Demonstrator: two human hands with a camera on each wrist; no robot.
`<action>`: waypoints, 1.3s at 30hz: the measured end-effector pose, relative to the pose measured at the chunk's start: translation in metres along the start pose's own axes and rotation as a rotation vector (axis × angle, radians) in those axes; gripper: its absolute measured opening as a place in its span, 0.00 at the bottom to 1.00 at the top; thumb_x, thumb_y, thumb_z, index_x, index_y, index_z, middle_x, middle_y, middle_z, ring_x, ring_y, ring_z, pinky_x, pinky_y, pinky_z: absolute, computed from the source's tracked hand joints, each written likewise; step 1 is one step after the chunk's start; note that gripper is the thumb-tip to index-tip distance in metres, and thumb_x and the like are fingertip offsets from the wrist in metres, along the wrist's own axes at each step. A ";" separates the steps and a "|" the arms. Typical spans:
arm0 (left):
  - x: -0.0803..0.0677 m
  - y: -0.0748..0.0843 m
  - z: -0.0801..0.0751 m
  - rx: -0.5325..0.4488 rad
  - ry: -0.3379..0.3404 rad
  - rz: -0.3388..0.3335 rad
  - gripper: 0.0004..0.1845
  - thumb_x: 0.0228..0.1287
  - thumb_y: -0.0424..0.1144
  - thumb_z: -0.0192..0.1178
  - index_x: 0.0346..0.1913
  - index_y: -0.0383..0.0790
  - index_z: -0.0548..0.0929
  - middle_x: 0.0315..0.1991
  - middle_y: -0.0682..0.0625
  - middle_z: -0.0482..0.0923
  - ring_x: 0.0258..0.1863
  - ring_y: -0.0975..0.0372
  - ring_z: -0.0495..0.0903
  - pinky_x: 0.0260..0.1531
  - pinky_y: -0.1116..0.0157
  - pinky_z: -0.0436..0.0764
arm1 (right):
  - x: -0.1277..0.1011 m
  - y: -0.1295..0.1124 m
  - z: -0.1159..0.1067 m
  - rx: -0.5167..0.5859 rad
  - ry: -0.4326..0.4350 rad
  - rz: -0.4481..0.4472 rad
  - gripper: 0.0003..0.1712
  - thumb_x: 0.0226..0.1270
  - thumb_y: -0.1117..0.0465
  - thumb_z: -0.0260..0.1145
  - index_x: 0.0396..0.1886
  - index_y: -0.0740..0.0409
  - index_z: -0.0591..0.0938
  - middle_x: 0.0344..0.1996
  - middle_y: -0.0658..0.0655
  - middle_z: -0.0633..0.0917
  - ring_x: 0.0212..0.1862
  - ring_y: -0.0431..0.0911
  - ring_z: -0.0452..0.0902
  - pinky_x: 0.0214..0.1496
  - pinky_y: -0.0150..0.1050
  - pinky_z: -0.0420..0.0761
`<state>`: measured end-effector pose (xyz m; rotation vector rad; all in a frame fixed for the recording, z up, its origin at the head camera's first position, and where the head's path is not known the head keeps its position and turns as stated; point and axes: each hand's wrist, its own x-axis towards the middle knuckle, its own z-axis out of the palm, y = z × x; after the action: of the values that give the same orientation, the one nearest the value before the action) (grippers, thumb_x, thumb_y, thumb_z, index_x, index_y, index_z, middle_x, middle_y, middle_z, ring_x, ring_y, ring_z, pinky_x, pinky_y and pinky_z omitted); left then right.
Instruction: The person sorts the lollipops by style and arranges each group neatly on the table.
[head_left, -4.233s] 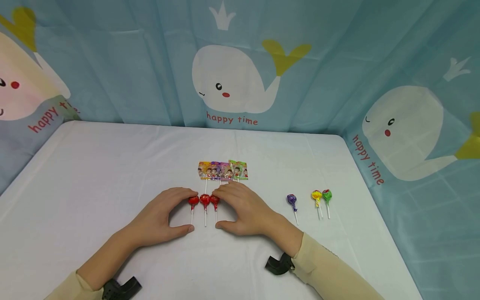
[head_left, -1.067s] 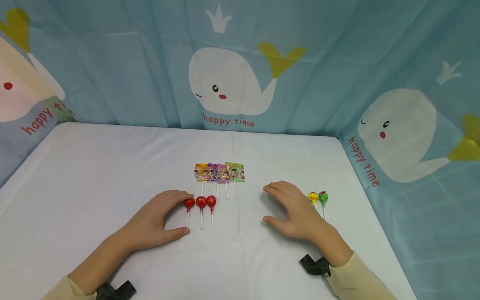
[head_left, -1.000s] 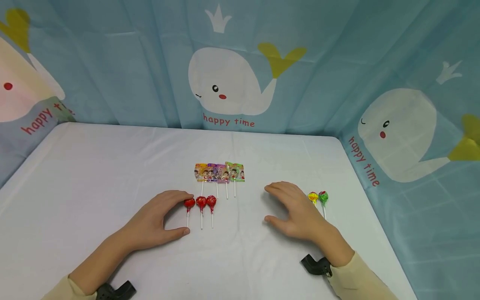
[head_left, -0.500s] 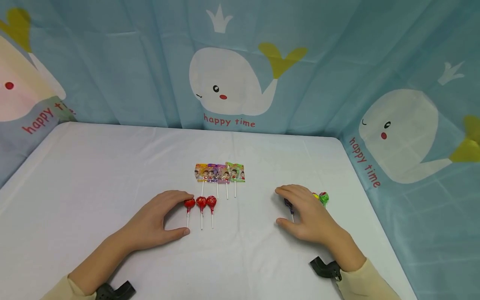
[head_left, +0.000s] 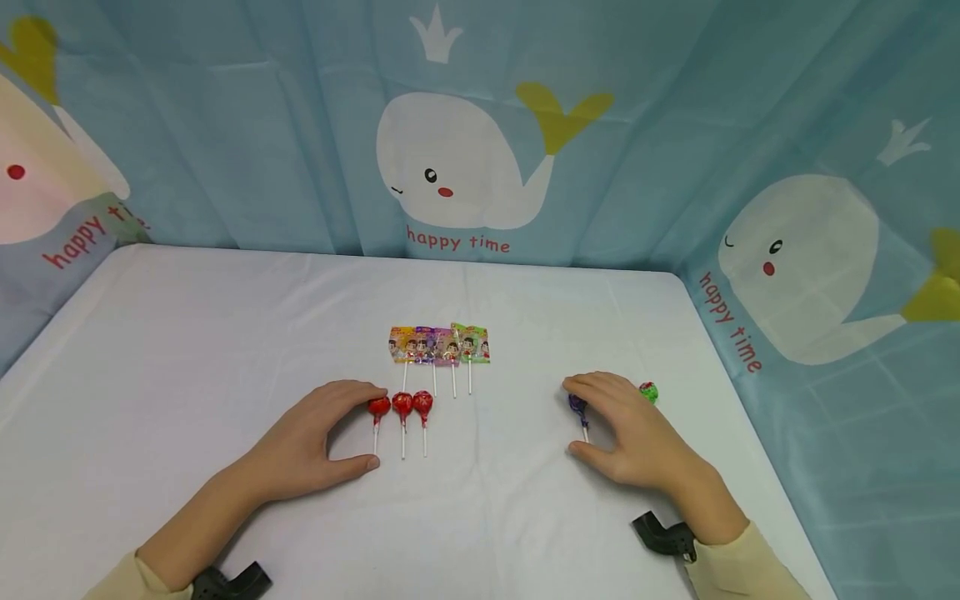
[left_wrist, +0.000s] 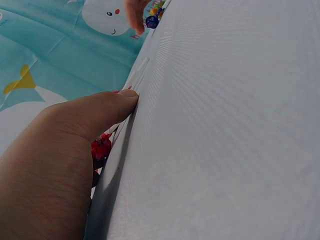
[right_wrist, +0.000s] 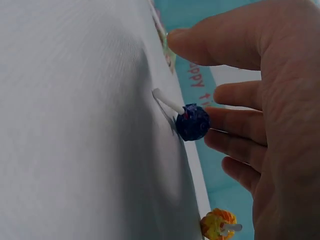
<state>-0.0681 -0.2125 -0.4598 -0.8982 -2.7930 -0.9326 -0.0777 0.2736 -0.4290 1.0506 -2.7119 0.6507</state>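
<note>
White table [head_left: 225, 333] has four flat-packet lollipops [head_left: 439, 346] behind three red lollipops [head_left: 402, 403], left hand [head_left: 307, 442] kinda wide beside those, right hand [head_left: 636, 437] also wide around one purple lollipop [head_left: 577, 404], one yellow lollipop [right_wrist: 217, 223] and one green lollipop [head_left: 649, 392] nearby.

Blue whale-print curtain [head_left: 315, 183] behind white-topped table [head_left: 202, 350]
</note>
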 end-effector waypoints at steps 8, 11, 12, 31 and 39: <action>0.000 -0.001 0.000 0.006 0.004 0.012 0.44 0.55 0.55 0.84 0.75 0.53 0.78 0.71 0.60 0.78 0.73 0.57 0.74 0.73 0.52 0.72 | -0.005 0.001 -0.005 -0.019 -0.036 0.031 0.45 0.60 0.47 0.82 0.75 0.57 0.79 0.70 0.52 0.82 0.73 0.55 0.75 0.76 0.58 0.70; 0.001 -0.002 0.000 0.004 0.003 0.010 0.45 0.55 0.55 0.85 0.75 0.53 0.78 0.71 0.60 0.78 0.73 0.57 0.74 0.73 0.51 0.72 | -0.006 0.003 -0.006 -0.018 -0.059 0.042 0.46 0.61 0.46 0.82 0.76 0.56 0.79 0.71 0.52 0.81 0.73 0.54 0.74 0.76 0.58 0.70; 0.001 -0.001 0.000 0.004 0.003 0.010 0.45 0.55 0.55 0.85 0.75 0.53 0.78 0.71 0.60 0.78 0.73 0.57 0.74 0.73 0.51 0.72 | -0.006 0.003 -0.006 -0.020 -0.064 0.042 0.46 0.60 0.46 0.82 0.76 0.56 0.78 0.71 0.51 0.81 0.73 0.54 0.74 0.76 0.58 0.70; -0.002 0.000 0.000 -0.009 0.006 0.001 0.44 0.55 0.55 0.84 0.75 0.54 0.78 0.70 0.61 0.78 0.73 0.57 0.74 0.72 0.47 0.73 | -0.013 0.003 -0.006 -0.041 -0.083 0.045 0.44 0.59 0.50 0.81 0.75 0.58 0.79 0.71 0.52 0.81 0.73 0.54 0.75 0.77 0.58 0.70; -0.001 0.000 0.000 -0.010 0.005 -0.001 0.45 0.54 0.54 0.85 0.75 0.53 0.78 0.70 0.60 0.78 0.73 0.56 0.74 0.72 0.45 0.73 | -0.013 0.006 -0.004 -0.043 -0.064 0.022 0.44 0.59 0.51 0.81 0.74 0.59 0.80 0.70 0.55 0.82 0.73 0.56 0.76 0.79 0.57 0.67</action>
<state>-0.0670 -0.2128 -0.4599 -0.8949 -2.7873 -0.9477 -0.0722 0.2869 -0.4314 1.0501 -2.7824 0.5693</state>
